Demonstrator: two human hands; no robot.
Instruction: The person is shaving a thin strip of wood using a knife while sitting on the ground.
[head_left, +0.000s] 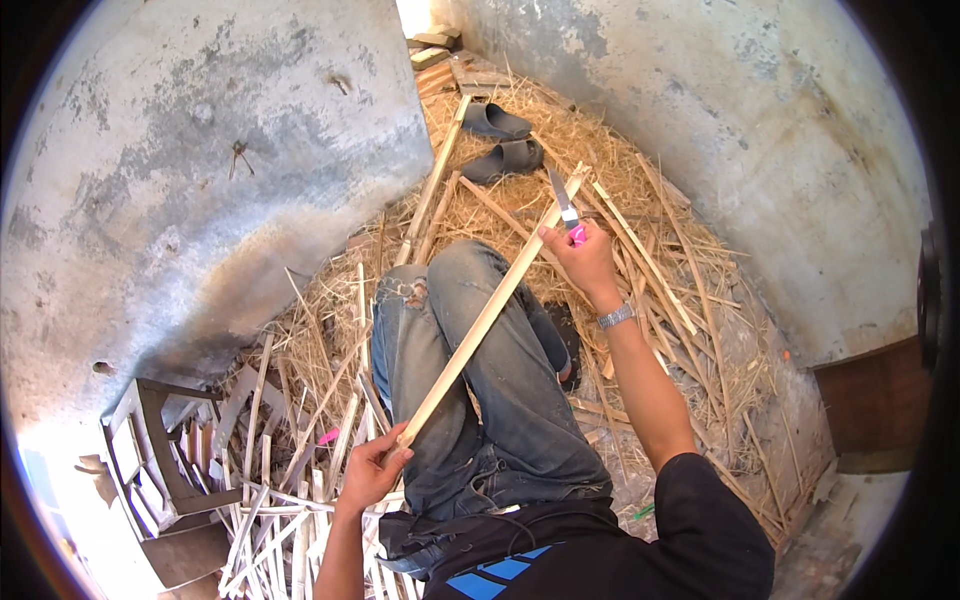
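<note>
Pale wooden strip (492,310): lay diagonally through mid-frame, over the jeans (530,400), from lower centre to upper centre. Left hand (372,475) pinched its lower end between thumb and fingers, presumably to steady it. Right hand (587,258) was closed round the pink handle of a knife (570,214), thumb at the strip's upper part; blade pointed up-frame, seemingly so 1 hand could manage both. Legs apparently served as a rest below.

Count: 1 strip in hand, 1 knife, 1 wristwatch (616,316) on the right wrist. Farther out: 2 dark sandals (503,160) on straw (585,135), upper centre; 1 wooden frame (155,455), lower left. Loose strips (300,545), lower left: overlapping, too many to count.
</note>
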